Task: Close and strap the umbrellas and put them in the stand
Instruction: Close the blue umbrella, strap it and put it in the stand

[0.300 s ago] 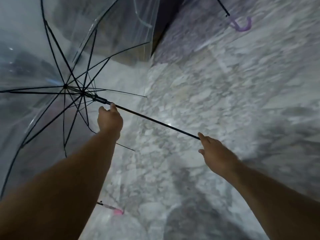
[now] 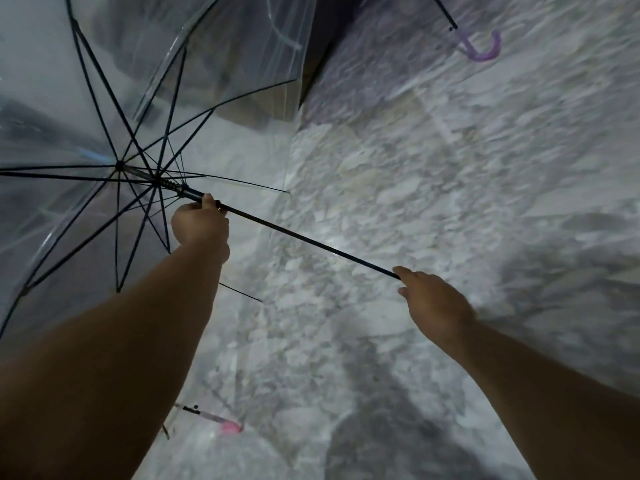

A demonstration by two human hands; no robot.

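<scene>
The open clear umbrella (image 2: pixel 104 133) is gripped at its shaft (image 2: pixel 304 239): left hand (image 2: pixel 201 225) beside the runner, right hand (image 2: pixel 433 299) curled round the lower end.

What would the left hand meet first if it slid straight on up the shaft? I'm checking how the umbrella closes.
Most likely the runner just ahead of the left hand on the shaft, where the ribs of the clear umbrella converge; the exact gap is unclear.

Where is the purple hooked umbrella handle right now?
The purple hooked handle is at the head view's top right, above the mottled stone floor, far from both hands.
</scene>
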